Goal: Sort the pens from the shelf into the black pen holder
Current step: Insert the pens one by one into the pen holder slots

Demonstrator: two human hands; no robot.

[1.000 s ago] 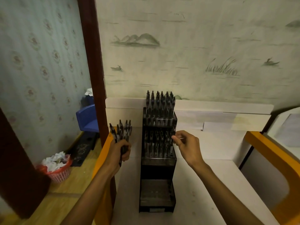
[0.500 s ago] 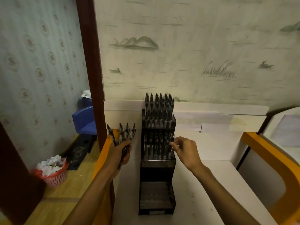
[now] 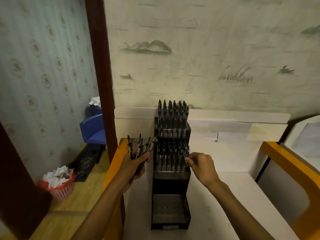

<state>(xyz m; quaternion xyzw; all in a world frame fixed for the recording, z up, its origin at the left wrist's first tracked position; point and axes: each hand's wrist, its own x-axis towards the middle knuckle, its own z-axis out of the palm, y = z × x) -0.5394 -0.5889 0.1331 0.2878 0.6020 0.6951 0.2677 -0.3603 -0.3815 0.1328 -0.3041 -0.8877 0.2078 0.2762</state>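
Left hand: a fanned bundle of pens (image 3: 142, 146) is gripped by the left hand (image 3: 134, 168), fingers curled round the lower barrels; the bundle is held upright just beside the holder's left edge, apparently as a supply kept within reach of the other hand.
Right hand: the right hand (image 3: 201, 164) is placed at the right end of the middle tier, fingers curled and fingertips pinched together against the rightmost pen there; whether that pen is actually grasped cannot be told.
Black pen holder: a stepped black pen holder (image 3: 170, 177) is stood on the white counter (image 3: 230, 196) against the wall, its tiers rising toward the back so that each row can be reached over the one in front.
Top tier: it is packed with upright pens (image 3: 173, 116).
Middle tier: a nearly full row of pens (image 3: 171, 157) is seated here.
Bottom tier: the front tray (image 3: 170, 209) is seen holding no pens.
Step judged: the middle row is probably being finished at its right end, after which the lowest tier would be filled from the bundle.
Surroundings: a pink waste basket (image 3: 59, 183) with crumpled paper is set on the floor at left, near a blue plastic stool (image 3: 93, 129).
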